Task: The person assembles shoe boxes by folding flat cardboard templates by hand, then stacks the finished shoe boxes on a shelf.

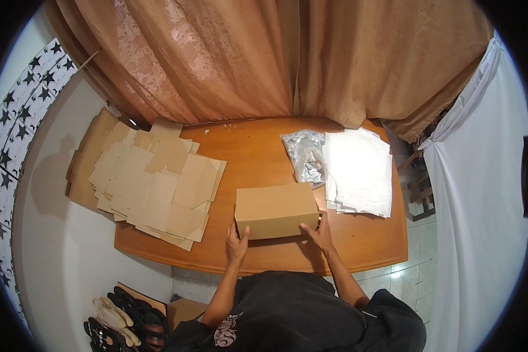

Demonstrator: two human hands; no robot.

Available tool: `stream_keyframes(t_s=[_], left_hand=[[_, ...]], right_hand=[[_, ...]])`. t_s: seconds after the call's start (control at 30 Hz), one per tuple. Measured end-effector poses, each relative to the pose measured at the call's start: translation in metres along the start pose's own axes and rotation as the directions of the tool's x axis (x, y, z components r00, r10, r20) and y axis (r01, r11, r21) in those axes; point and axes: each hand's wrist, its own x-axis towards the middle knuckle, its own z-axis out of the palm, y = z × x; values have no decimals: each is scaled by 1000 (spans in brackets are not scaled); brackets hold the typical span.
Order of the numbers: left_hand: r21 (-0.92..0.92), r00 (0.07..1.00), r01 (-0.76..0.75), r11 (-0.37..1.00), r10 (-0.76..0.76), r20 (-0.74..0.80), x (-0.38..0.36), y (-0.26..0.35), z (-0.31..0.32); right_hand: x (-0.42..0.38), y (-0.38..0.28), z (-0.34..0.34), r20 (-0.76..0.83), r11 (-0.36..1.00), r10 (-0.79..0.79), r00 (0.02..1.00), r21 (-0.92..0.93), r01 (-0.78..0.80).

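Note:
A closed brown cardboard box (276, 205) sits near the front middle of the wooden table, its long side facing me. My left hand (237, 243) grips its left end, thumb on the front face and fingers round the side. At the opposite end my right hand (319, 232) holds the box the same way, thumb against the front right corner. The fingers of both hands are partly hidden behind the box ends. Behind the box to the right lies a clear plastic bag (306, 155) with silvery contents. Beside that bag is a stack of white sheets (358, 170).
Flattened cardboard pieces (152, 176) are piled on the left of the wooden table (246, 146), some overhanging its edge. Brown curtains (217, 58) hang behind, and a white cloth (466, 176) hangs at right. Shoes (123, 320) are on the floor at lower left.

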Motion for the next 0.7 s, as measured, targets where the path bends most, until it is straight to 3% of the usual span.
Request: stream_keyframes(t_s=[0.03, 0.07, 0.13, 0.17, 0.23, 0.27, 0.33, 0.37, 0.4, 0.43, 0.47, 0.53, 0.6, 0.67, 0.7], left_hand=[[-37, 996, 53, 998, -51, 72, -5, -5, -2], [-38, 996, 52, 998, -49, 73, -10, -10, -4], [79, 983, 24, 997, -38, 178, -23, -22, -11], [79, 983, 25, 997, -39, 177, -24, -30, -17], [47, 905, 326, 944, -326, 272, -20, -53, -26], [48, 906, 325, 944, -326, 272, -18, -57, -25], [-254, 943, 332, 909, -313, 111, -7, -45, -22], [-255, 944, 331, 908, -313, 109, 1, -38, -21], [-289, 950, 312, 905, -292, 112, 9, -26, -19], [-321, 955, 295, 900, -272, 114, 12, -22, -18], [-323, 955, 296, 899, -274, 111, 13, -19, -18], [-313, 916, 396, 863, -348, 201, 20, -29, -16], [-215, 913, 376, 901, -321, 251, 25, -55, -31], [-116, 903, 347, 931, -298, 309, 26, -59, -33], [-95, 861, 442, 892, -392, 324, 22, -46, -32]], right_hand=[[-1, 3, 0, 51, 992, 95, 994, 83, -99], [-1, 6, -1, 49, 992, 94, 994, 83, -98], [1, 17, -4, 50, 982, -38, 998, -186, 47], [2, 23, -7, 52, 981, -38, 998, -186, 47], [4, 33, -13, 67, 842, -153, 986, -513, 166], [3, 39, -12, 67, 842, -154, 986, -513, 166], [-2, 47, -7, -226, 890, 119, 967, -406, -205], [0, 47, -8, -126, 922, 260, 957, -264, -285], [2, 43, -6, -123, 921, 259, 958, -268, -283], [3, 37, 0, 5, 879, 475, 880, 48, -474], [3, 30, 6, 193, 695, 615, 765, 325, -641], [9, 22, 17, 229, 657, 629, 743, 356, -665], [5, 11, 22, 230, 677, 489, 842, 509, -532], [8, 13, 20, 258, 662, 491, 832, 511, -549], [12, 23, 21, 205, 743, 468, 860, 436, -508]])
